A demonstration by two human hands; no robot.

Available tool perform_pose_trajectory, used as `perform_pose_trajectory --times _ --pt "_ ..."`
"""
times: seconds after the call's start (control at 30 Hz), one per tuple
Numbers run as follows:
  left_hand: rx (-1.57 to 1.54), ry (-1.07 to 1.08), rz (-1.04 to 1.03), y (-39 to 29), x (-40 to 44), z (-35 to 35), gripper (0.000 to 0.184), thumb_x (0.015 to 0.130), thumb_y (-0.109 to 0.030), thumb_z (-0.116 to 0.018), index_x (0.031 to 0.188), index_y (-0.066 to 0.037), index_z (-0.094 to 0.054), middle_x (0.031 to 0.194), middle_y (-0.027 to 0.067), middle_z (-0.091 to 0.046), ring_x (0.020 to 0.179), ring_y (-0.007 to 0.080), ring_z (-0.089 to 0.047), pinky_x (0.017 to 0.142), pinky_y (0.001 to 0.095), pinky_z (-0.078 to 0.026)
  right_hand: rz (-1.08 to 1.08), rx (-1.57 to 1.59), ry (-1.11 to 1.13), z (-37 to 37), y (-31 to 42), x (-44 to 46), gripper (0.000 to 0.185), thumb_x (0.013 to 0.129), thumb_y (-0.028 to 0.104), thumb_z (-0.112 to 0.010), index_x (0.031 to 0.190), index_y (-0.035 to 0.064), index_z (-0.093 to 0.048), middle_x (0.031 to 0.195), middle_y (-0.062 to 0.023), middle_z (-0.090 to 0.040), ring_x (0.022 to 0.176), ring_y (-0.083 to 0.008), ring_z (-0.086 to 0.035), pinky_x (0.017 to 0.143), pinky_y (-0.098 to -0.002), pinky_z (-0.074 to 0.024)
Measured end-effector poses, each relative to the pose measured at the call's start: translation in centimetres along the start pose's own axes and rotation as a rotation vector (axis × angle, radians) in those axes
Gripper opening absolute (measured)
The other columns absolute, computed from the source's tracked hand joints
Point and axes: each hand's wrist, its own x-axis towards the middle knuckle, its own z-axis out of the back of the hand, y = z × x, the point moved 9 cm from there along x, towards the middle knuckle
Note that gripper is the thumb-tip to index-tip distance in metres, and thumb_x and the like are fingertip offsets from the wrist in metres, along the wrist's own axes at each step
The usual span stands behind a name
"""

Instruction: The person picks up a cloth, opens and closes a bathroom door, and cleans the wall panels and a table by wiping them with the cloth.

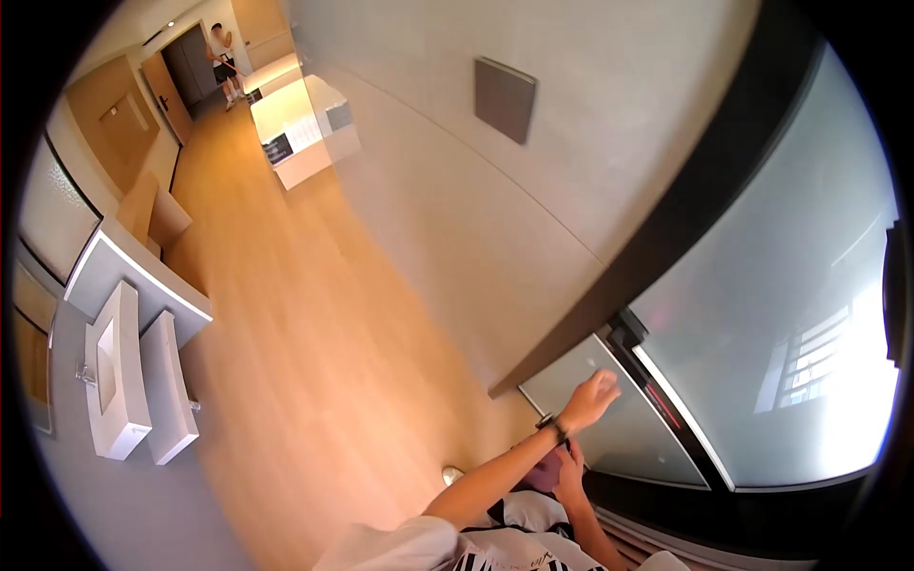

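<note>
My left hand [592, 394] is stretched forward, with a dark band on its wrist. It is in front of a small frosted glass panel [619, 419], its fingers loosely bent and slightly apart; I see nothing in it. Whether the fingertips touch the glass, I cannot tell. Lower and closer to my body, my right hand [570, 468] grips a bunched purple cloth [545, 473], partly hidden behind my left forearm. Right of my hands, a dark frame strip [671, 414] runs between the small panel and a large frosted pane [762, 314].
A white sink [119, 381] juts from the wall at left. A pale wall with a dark square plate [505, 100] stands ahead. Wooden floor [286, 381] runs back to a white counter [290, 124]. Another person [225, 67] stands far back by a door, holding a long handle.
</note>
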Motion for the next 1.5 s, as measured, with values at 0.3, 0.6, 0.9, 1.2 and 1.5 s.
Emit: perform_pose_trajectory --times 0.3,0.6,0.9,1.2,1.5 --pt "0.439 0.173 0.148 -8.2 -14.2 22.3 0.024 0.089 -0.024 -0.065 0.103 -0.004 -0.064 0.091 0.0102 -0.068 0.084 0.0158 -0.064 0.076 0.0297 -0.05 -0.104 -0.497 0.516 -20.5 2.3 -2.4 0.029 0.087 0.002 -0.061 0.115 -0.0013 -0.061 0.105 -0.0092 -0.065 0.092 -0.0183 -0.064 0.084 -0.0326 -0.0527" --pt "0.645 -0.491 -0.092 -21.8 -13.8 43.2 0.018 0.087 -0.011 -0.059 0.101 -0.003 -0.066 0.077 0.0157 -0.067 0.063 0.0253 -0.064 0.061 0.0321 -0.05 0.896 -0.828 0.315 -43.0 5.8 1.2 0.014 0.081 0.004 -0.069 0.091 0.0039 -0.06 0.082 -0.0068 -0.061 0.074 -0.0136 -0.059 0.069 -0.0265 -0.0461" --pt "-0.133 -0.97 -0.024 -26.8 -10.9 65.7 0.025 0.094 -0.002 -0.048 0.117 -0.007 -0.055 0.085 0.0056 -0.061 0.073 0.01 -0.057 0.064 0.0231 -0.047 0.185 -0.603 1.224 -68.2 -5.3 3.7 0.018 0.086 0.002 -0.058 0.103 -0.0013 -0.056 0.084 -0.0055 -0.064 0.074 -0.0111 -0.062 0.067 -0.0254 -0.0494" --pt "-0.374 -0.738 -0.185 -32.1 -4.3 76.4 0.04 0.093 0.003 -0.041 0.13 -0.011 -0.047 0.115 0.0073 -0.051 0.098 0.0169 -0.056 0.08 0.0326 -0.051 0.39 -0.707 1.244 -77.1 -8.2 4.7 0.02 0.086 0.008 -0.065 0.103 0.0003 -0.058 0.082 -0.0084 -0.061 0.076 -0.0186 -0.064 0.064 -0.0261 -0.0515" --pt "-0.166 -0.15 -0.214 -40.4 4.2 81.3 0.038 0.091 0.008 -0.039 0.126 -0.006 -0.046 0.12 0.0095 -0.051 0.113 0.0177 -0.052 0.094 0.0305 -0.045 0.879 -0.156 0.229 -89.3 2.6 16.0 0.053 0.092 0.01 -0.052 0.139 -0.0002 -0.03 0.132 -0.0149 -0.042 0.126 -0.0273 -0.041 0.106 -0.0379 -0.0326"
